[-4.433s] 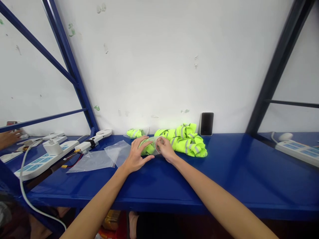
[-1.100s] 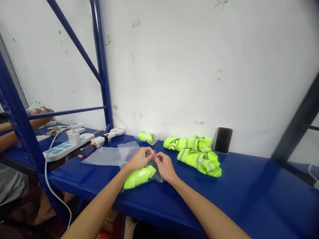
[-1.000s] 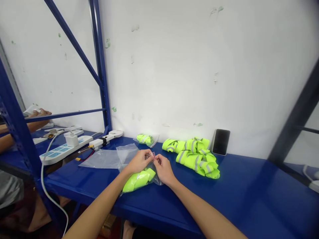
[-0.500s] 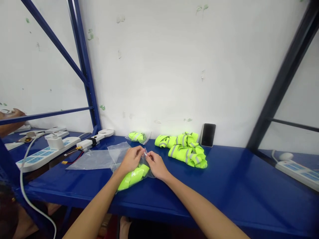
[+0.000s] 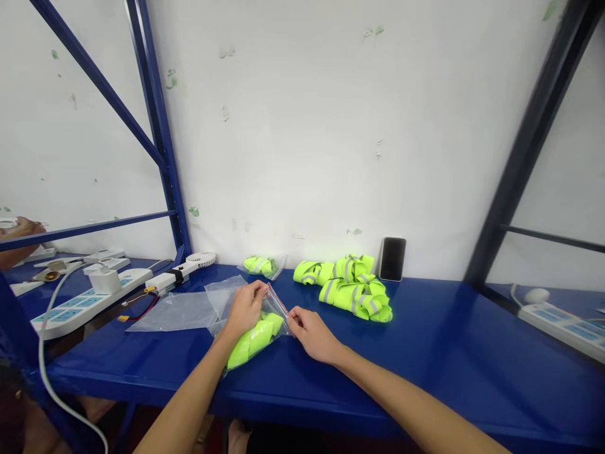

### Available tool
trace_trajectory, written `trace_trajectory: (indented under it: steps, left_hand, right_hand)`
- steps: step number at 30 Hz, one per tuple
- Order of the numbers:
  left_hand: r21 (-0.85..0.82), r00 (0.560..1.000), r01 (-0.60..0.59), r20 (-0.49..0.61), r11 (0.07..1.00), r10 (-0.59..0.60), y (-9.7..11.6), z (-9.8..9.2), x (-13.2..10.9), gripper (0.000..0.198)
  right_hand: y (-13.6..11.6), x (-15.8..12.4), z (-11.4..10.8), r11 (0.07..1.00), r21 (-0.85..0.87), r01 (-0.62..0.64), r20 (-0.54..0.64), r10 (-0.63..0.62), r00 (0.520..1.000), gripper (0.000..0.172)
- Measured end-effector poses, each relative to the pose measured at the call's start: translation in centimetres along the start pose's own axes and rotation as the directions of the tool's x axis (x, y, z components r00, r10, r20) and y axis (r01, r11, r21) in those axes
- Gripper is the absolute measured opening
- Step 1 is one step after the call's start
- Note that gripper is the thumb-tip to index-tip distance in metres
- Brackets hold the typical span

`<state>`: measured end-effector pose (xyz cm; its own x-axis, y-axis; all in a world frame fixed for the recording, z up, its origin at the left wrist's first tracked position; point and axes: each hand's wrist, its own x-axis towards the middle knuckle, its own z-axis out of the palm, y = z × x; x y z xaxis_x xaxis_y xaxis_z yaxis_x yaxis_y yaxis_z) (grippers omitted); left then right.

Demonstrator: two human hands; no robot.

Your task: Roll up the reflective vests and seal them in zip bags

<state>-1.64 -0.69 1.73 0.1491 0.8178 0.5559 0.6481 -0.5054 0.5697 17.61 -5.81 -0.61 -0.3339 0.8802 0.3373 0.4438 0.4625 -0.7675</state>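
A clear zip bag [image 5: 269,315] with a folded neon-yellow reflective band [image 5: 253,334] inside lies on the blue shelf [image 5: 425,353]. My left hand [image 5: 246,307] pinches the bag's top edge at its far corner. My right hand [image 5: 309,331] pinches the same red-lined top edge at the near corner, fingers closed. A pile of loose neon bands [image 5: 350,287] lies behind, to the right. A second filled bag [image 5: 259,265] rests by the wall.
Empty clear bags [image 5: 184,309] lie to the left. A dark phone [image 5: 392,258] leans on the wall. A white hand fan [image 5: 186,268] and power strip [image 5: 80,299] sit at left; another power strip [image 5: 567,318] at right. Another person's hand [image 5: 16,230] shows far left.
The bagged band came from the pile toward me. In the last half second my hands slid apart along the bag's top edge, the right one moving right.
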Motion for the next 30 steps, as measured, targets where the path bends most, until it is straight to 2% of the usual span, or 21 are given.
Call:
trace_trajectory:
  steps: [4, 8, 10, 11, 13, 15, 16, 18, 19, 21, 23, 25, 26, 28, 30]
  left_hand:
    - [0.007, 1.0, -0.012, -0.017, 1.0, 0.013, 0.1, -0.1, -0.1, 0.034]
    - [0.007, 1.0, -0.012, -0.008, 1.0, 0.012, 0.4, 0.0, -0.4, 0.036]
    - [-0.055, 1.0, 0.012, 0.005, 0.998, -0.011, 0.5, 0.0, -0.3, 0.038]
    - [-0.127, 0.999, 0.041, 0.013, 0.991, -0.039, 0.4, -0.2, 0.0, 0.038]
    - [-0.353, 0.989, 0.139, -0.003, 0.925, -0.149, 0.0, -1.0, 0.8, 0.042]
    - [-0.591, 0.952, 0.211, -0.058, 0.778, -0.302, -1.1, -2.3, 2.2, 0.051]
    - [-0.665, 0.929, 0.211, -0.091, 0.717, -0.358, -1.9, -3.0, 3.0, 0.053]
    - [-0.677, 0.906, 0.203, -0.145, 0.707, -0.398, -3.5, -3.9, 4.5, 0.052]
    - [-0.624, 0.907, 0.215, -0.157, 0.751, -0.39, -4.3, -4.1, 5.2, 0.05]
    - [-0.39, 0.945, 0.214, -0.149, 0.896, -0.291, -5.6, -3.6, 6.4, 0.044]
    - [-0.056, 0.993, 0.096, -0.058, 0.994, -0.099, -6.2, -2.3, 7.2, 0.041]
    - [0.22, 0.996, -0.051, 0.083, 0.974, 0.033, -6.5, -0.5, 7.9, 0.045]
    - [0.319, 0.989, -0.08, 0.143, 0.944, 0.035, -6.6, 0.3, 8.2, 0.048]
    - [0.446, 0.973, -0.068, 0.227, 0.892, -0.039, -7.0, 1.4, 8.9, 0.051]
    - [0.51, 0.962, -0.013, 0.241, 0.86, -0.128, -7.9, 1.8, 9.6, 0.049]
  right_hand:
    - [-0.7, -1.5, -0.7, 0.996, -0.091, 0.012, 0.052, -0.008, 0.999, 0.024]
    - [-1.1, -2.2, -1.0, 0.983, -0.176, 0.044, 0.041, -0.038, 0.998, 0.025]
    - [-1.4, -2.2, -0.8, 0.99, -0.136, 0.034, 0.05, -0.027, 0.998, 0.027]
    - [-1.6, -2.2, -0.7, 0.998, -0.058, 0.011, 0.064, -0.008, 0.998, 0.028]
    - [-2.0, -1.7, -0.2, 0.97, 0.227, -0.086, 0.096, 0.066, 0.993, 0.028]
    - [-2.4, -0.6, 0.3, 0.819, 0.539, -0.196, 0.097, 0.17, 0.981, 0.028]
    - [-2.6, 0.2, 0.3, 0.729, 0.649, -0.219, 0.073, 0.227, 0.971, 0.028]
    - [-2.9, 2.2, -0.2, 0.613, 0.769, -0.18, -0.035, 0.322, 0.946, 0.025]
    - [-2.9, 3.3, -0.7, 0.593, 0.793, -0.14, -0.101, 0.355, 0.929, 0.022]
    - [-2.8, 5.8, -2.2, 0.596, 0.801, -0.049, -0.226, 0.377, 0.898, 0.017]
    - [-2.3, 8.2, -4.0, 0.688, 0.726, 0.031, -0.361, 0.342, 0.868, 0.016]
    - [-1.5, 10.4, -5.4, 0.803, 0.594, 0.048, -0.446, 0.28, 0.85, 0.019]
    - [-0.9, 11.3, -5.8, 0.843, 0.537, 0.03, -0.467, 0.268, 0.843, 0.02]
    - [0.4, 13.0, -6.0, 0.87, 0.493, -0.02, -0.471, 0.286, 0.834, 0.021]
    - [1.7, 14.3, -5.3, 0.857, 0.51, -0.075, -0.438, 0.334, 0.835, 0.019]
